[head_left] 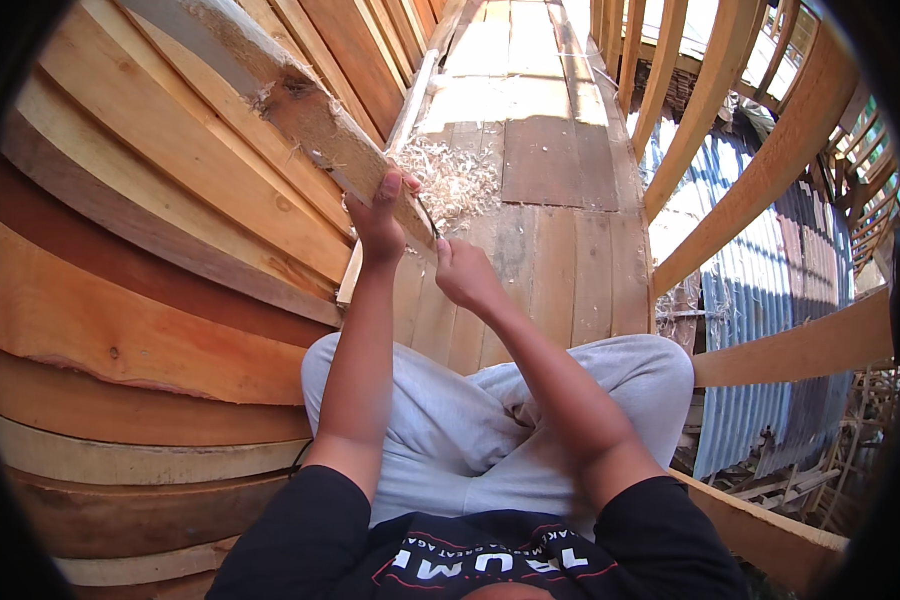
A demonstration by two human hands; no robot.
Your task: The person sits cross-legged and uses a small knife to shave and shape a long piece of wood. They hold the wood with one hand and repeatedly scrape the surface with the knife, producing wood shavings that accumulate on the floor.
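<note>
A long rough wooden beam slants from the upper left down to my hands, with a dark knot and frayed fibres along its side. My left hand is closed around the beam near its lower end, thumb on top. Close by, my right hand is closed at the beam's end on a thin dark tool. That tool lies along the beam's right side, between my two hands; its exact kind is too small to make out.
Pale wood shavings are heaped on the plank floor beyond my hands. A wall of overlapping boards rises at left. Curved wooden slats line the right side, with corrugated metal sheets outside. My crossed legs are below.
</note>
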